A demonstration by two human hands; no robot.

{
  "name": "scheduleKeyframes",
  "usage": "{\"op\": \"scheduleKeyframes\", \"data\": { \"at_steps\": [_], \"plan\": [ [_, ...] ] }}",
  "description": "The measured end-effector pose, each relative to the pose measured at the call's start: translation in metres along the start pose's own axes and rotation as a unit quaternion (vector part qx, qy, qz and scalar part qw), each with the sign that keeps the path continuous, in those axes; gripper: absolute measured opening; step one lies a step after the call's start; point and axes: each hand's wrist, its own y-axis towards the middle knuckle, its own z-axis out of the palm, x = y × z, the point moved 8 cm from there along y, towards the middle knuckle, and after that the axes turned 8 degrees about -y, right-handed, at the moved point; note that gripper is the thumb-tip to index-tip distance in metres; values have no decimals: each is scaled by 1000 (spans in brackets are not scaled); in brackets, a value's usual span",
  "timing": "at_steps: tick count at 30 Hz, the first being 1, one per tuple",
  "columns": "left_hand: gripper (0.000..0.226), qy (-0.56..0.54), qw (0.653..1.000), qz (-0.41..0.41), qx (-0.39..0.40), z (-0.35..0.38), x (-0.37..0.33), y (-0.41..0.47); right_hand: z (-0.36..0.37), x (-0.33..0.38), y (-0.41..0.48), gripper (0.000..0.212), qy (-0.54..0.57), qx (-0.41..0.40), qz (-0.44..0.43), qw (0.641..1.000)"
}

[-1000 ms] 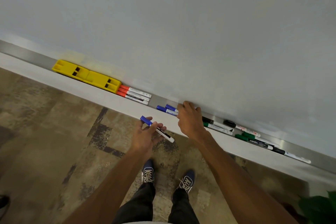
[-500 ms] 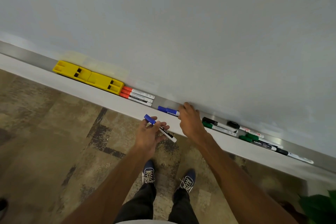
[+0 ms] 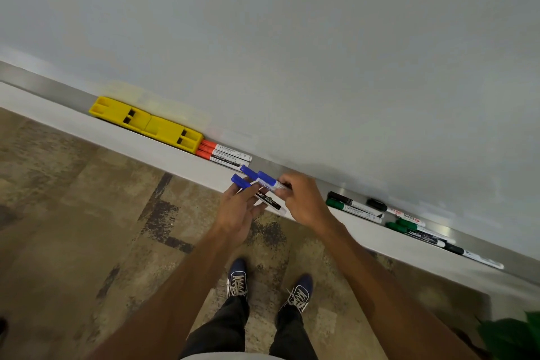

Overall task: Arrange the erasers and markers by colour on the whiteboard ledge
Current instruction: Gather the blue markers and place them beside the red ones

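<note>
Two yellow erasers (image 3: 146, 123) lie end to end on the whiteboard ledge (image 3: 52, 90) at the left, with three red-capped markers (image 3: 223, 153) right after them. My left hand (image 3: 238, 209) holds a blue-capped marker (image 3: 257, 194) in front of the ledge. My right hand (image 3: 302, 199) grips two more blue-capped markers (image 3: 261, 178) by their white ends, just above the left hand's marker. Black and green markers (image 3: 355, 207) lie mixed on the ledge to the right.
The whiteboard (image 3: 292, 38) fills the upper view. More green and black markers (image 3: 420, 232) trail toward the ledge's right end. My feet (image 3: 268, 289) stand on patterned brown carpet. A green plant (image 3: 514, 336) shows at the bottom right corner.
My right hand has lifted the two blue markers off the ledge and brought them leftward to the blue marker held in my left hand.
</note>
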Motion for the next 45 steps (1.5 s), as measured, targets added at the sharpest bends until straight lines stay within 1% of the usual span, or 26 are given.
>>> {"op": "scheduleKeyframes", "data": {
  "at_steps": [2, 4, 8, 10, 14, 17, 20, 25, 29, 33, 38, 42, 45],
  "plan": [
    [23, -11, 1000, 4, 20, 3, -4, 1, 2, 5, -3, 13, 7, 19, -3, 1000],
    [24, -12, 999, 5, 31, 4, -6, 2, 2, 7, -5, 15, 9, 20, -3, 1000],
    [20, 2, 1000, 14, 22, -1, -8, 1, 0, 11, -6, 15, 8, 28, -20, 999],
    [21, 10, 1000, 19, 19, -3, -9, 0, -2, 12, -6, 13, 3, 26, -31, 999],
    [21, 34, 999, 28, 27, -2, -13, -1, -10, 12, -4, 9, 3, -24, -23, 999],
    [20, 45, 998, 36, 39, 2, -15, -5, -14, 11, -4, 20, 89, -64, 8, 994],
    [20, 43, 997, 38, 45, 6, -13, -8, -13, 16, -3, 16, 151, -73, 17, 986],
    [24, 22, 997, 40, 61, 11, -15, -10, -14, 21, -3, 13, 160, -82, 14, 984],
    [20, 13, 997, 41, 68, 13, -18, -9, -17, 22, -5, 11, 157, -107, 13, 982],
    [21, 16, 997, 45, 56, 12, -19, -6, -19, 25, -8, 12, 157, -115, 4, 981],
    [29, 25, 998, 47, 33, 10, -19, -6, -21, 29, -11, 20, 150, -106, -10, 983],
    [28, 14, 999, 30, 19, 9, -16, -4, -23, 30, -14, 22, 147, -98, -17, 984],
    [28, 6, 1000, 12, -2, 6, -13, -2, -21, 30, -15, 26, 145, -78, -19, 986]
  ]
}}
